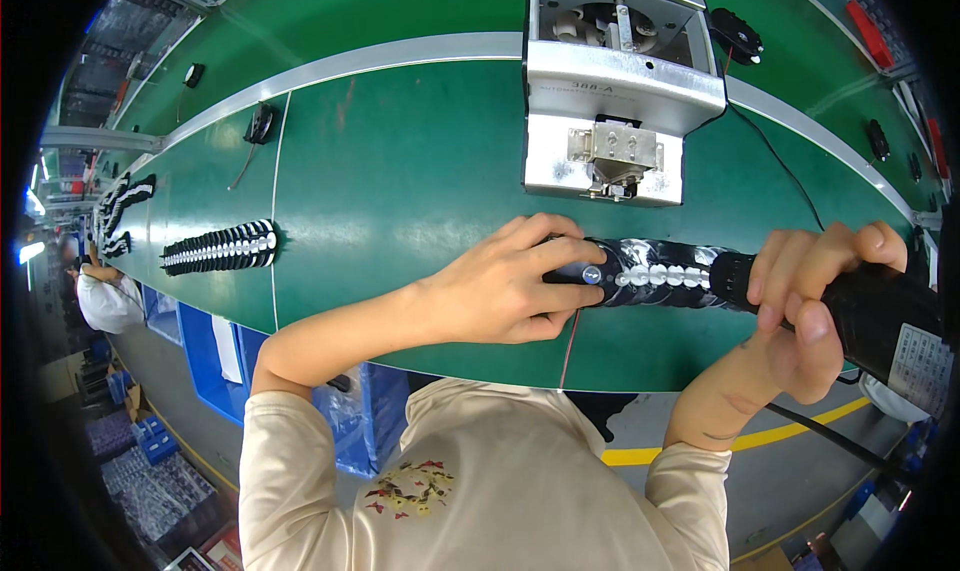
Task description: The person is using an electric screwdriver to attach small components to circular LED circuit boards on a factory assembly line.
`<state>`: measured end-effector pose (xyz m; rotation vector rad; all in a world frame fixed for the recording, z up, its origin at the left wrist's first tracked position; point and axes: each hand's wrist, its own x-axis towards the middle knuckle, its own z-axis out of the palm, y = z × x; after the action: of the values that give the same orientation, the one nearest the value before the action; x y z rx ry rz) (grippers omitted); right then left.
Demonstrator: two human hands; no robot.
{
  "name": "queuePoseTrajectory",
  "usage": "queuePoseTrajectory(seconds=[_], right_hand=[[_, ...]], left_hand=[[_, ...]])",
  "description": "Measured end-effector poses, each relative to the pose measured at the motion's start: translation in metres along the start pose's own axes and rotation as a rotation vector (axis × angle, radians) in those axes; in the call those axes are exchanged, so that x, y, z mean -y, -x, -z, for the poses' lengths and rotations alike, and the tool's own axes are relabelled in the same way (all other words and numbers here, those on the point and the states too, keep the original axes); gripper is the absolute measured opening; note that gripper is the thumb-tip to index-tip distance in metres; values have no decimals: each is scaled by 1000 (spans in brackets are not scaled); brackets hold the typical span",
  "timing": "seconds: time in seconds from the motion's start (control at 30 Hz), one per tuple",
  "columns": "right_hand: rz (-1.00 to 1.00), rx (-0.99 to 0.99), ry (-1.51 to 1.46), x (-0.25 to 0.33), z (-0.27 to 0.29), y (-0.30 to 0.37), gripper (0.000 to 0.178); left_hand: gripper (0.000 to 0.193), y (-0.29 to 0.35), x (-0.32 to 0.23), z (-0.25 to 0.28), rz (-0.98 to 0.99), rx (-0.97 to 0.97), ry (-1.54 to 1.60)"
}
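In front of me, over the green bench, my left hand (pixel 505 286) is closed round the black end of a segmented black-and-silver piece (pixel 662 274). A shiny round button or screw shows between its fingers, and a thin red wire (pixel 570 349) hangs below. My right hand (pixel 815 286) grips a black corded hand tool (pixel 880 316) with a pale label. The tool's dark ribbed front collar (pixel 733 277) meets or overlaps the right end of the segmented piece; I cannot tell whether they touch. The exact kind of tool is not clear.
A silver bench machine (pixel 625 101) stands beyond my hands. Ribbed black-and-white strips (pixel 220 248) lie at left. Small black wired parts (pixel 260 123) rest on the bench, another black part (pixel 737 37) beside the machine. Blue bins (pixel 215 361) stand below; a person (pixel 107 296) works far left.
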<state>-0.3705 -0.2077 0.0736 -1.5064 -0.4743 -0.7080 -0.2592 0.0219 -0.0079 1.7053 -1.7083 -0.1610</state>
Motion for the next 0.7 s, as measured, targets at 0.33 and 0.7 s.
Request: queuePoseTrajectory(seconds=[0.33,0.7], right_hand=[[64,-53,2,-16,-22,-24,49],[-79,-216,-135,-33,-52,-52,44]], left_hand=[[20,-2,6,-20,-6,-50,96],[18,6,13,-10,-36,-64,76]])
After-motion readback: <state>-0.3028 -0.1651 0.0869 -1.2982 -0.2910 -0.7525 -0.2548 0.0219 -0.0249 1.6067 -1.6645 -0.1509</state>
